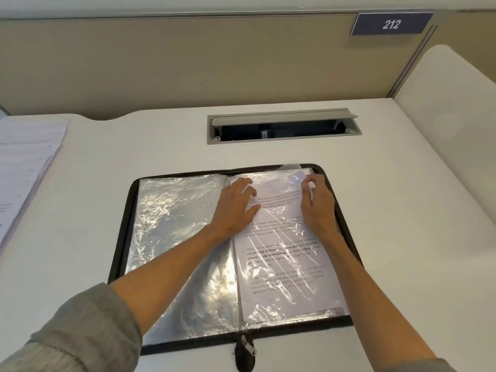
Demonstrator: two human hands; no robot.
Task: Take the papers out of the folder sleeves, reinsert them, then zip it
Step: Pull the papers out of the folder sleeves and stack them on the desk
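Pale and matte, the bench [94, 183] runs back to a beige partition [188, 63] carrying a dark plate marked 212 [391, 23], and a cable slot [284, 126] with its flap lifted sits just beyond the folder [128, 218]. From my seat I see the folder lying open and flat near the front edge, its black zip border all round and the zip pull [245, 347] hanging at the near middle. A loose stack of papers [24, 167] lies well apart at the far left. On the folder's right side a printed sheet [284, 261] sits in its clear sleeve [298, 304], wrinkled and glaring. My left hand [236, 202] presses flat, fingers straight, on the upper part of that page near the spine; my right hand [316, 200] pinches the top right corner, though I cannot tell whether it has the paper, the film, or both. That is the risk as I judge it: pulling film and paper together would crumple the sheet or tear the sleeve mouth. Pressing too hard with the left could pin the page so it buckles. The empty left sleeves [177, 232] look slippery and may flip over.
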